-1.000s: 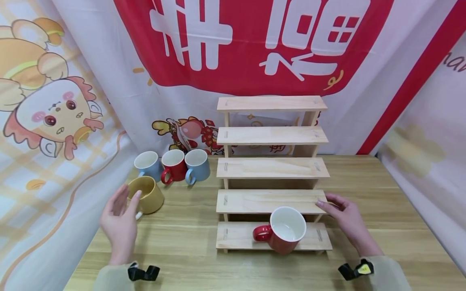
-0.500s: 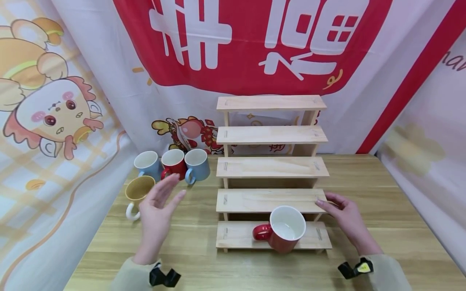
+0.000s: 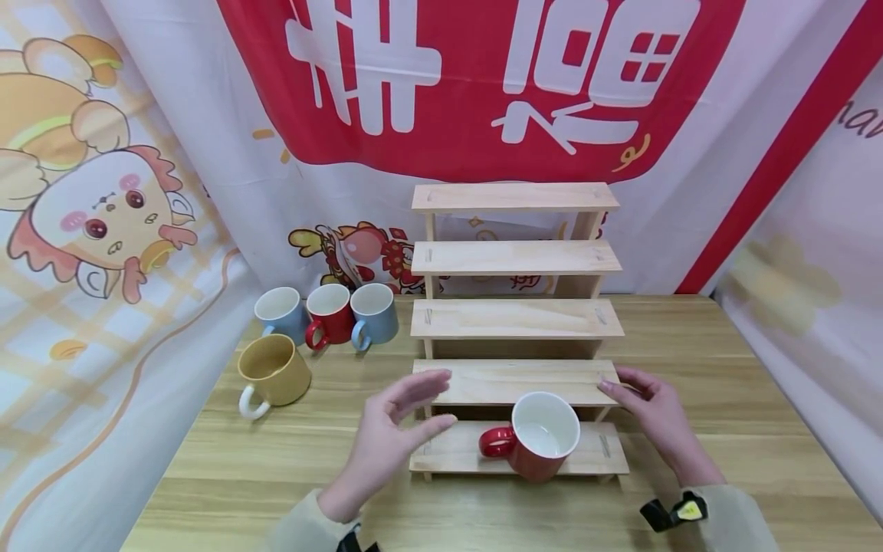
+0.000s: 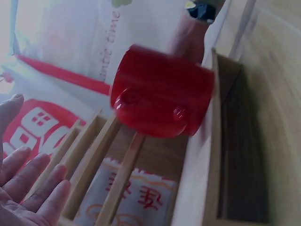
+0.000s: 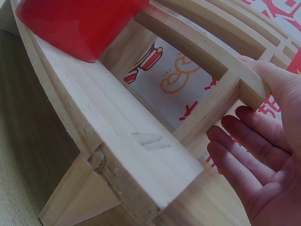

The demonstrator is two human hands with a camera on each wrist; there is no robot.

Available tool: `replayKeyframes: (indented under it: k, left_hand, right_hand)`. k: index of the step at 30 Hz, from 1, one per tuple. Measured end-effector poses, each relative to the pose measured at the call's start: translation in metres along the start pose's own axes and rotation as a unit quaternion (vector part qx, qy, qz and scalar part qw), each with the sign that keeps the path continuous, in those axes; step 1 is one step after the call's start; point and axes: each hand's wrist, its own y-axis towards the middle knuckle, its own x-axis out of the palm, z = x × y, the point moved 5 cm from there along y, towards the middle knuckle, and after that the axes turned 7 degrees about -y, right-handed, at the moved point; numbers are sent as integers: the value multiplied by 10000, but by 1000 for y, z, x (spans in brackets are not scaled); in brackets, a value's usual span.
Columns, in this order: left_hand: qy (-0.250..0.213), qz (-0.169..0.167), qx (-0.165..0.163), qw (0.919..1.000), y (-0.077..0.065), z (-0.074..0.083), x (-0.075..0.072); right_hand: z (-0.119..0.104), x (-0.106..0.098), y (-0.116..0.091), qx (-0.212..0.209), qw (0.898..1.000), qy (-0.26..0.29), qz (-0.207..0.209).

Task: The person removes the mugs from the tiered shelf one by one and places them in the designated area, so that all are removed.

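A red mug (image 3: 541, 456) with a white inside stands on the lowest board of a stepped wooden shelf (image 3: 517, 316), its handle pointing left. My left hand (image 3: 393, 437) holds nothing; its fingers are spread beside the shelf's left end, left of the red mug. In the left wrist view the red mug (image 4: 162, 92) is right of those fingers (image 4: 35, 188). My right hand (image 3: 655, 410) grips the right end of the second board from the bottom. The right wrist view shows the thumb over that board and the fingers (image 5: 249, 141) below it.
Left of the shelf on the wood-grain table (image 3: 331, 491) stand a yellow mug (image 3: 286, 379) with a white handle, a blue mug (image 3: 293, 314), a second red mug (image 3: 338, 314) and another blue mug (image 3: 379, 314). Printed cloth (image 3: 228, 100) hangs behind and at the sides.
My left hand has moved right, from beside the yellow mug to the shelf's left end. The right hand and the mugs have stayed in place.
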Motion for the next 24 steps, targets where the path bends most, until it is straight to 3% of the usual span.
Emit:
replayKeyframes:
  k: [5,14,24]
  left_hand:
    - [-237,-476,-444,9976,-5,-13,18]
    - [-225,-860,-879,9922,-12,-37,38]
    - [-273,-1062,-765,9910,-17,-53,52]
  right_hand:
    - [0,1,0,35,10000,3,2]
    - [1,1,0,124,9999,20,4]
    - [1,1,-1,69,9999,67,45]
